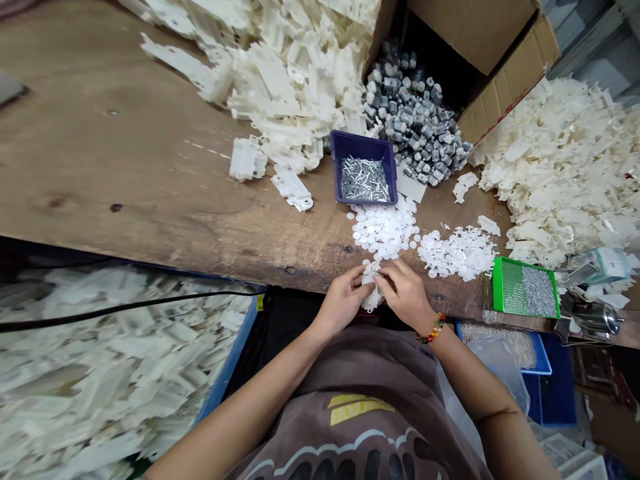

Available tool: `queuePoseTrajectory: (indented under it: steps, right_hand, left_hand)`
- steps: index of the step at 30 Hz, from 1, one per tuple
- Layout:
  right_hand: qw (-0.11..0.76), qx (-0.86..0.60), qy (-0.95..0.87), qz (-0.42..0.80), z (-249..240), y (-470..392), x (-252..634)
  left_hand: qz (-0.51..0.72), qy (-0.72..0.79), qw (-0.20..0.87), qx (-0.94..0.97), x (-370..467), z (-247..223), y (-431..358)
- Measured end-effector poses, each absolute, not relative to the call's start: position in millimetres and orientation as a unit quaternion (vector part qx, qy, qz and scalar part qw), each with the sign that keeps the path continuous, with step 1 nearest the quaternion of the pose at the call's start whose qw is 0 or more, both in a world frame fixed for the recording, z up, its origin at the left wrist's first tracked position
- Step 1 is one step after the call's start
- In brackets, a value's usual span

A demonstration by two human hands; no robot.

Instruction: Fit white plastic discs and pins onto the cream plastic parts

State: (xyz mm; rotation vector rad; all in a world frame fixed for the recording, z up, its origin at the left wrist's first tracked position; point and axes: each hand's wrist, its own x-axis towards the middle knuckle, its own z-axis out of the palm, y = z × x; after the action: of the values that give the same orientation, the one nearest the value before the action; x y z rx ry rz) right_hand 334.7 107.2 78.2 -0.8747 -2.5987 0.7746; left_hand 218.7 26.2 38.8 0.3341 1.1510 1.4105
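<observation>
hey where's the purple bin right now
In the head view, the purple bin stands slightly right of centre on the wooden table, beyond the left hand and right hand, with white discs at its near side and grey parts to its right.

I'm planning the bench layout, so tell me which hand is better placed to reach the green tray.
Right, I judge. The right hand is nearer the green tray, which lies to that side; the left hand would likely have to cross past it. Both are at the white plastic part.
</observation>
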Motion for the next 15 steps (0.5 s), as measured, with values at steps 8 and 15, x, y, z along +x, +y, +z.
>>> queuePoseTrajectory:
  steps: [8, 15]
  right_hand:
    - [0.112, -0.441, -0.890, 0.000, 79.5, 159.4, 373.0]
    - [0.228, -0.381, -0.880, 0.166, 80.8, 150.4, 357.4]
  left_hand:
    - [0.589, 0.450, 0.661, 0.117, 231.3, 46.3, 38.8]
    - [0.608, 0.460, 0.628, 0.156, 244.3, 39.0, 63.2]
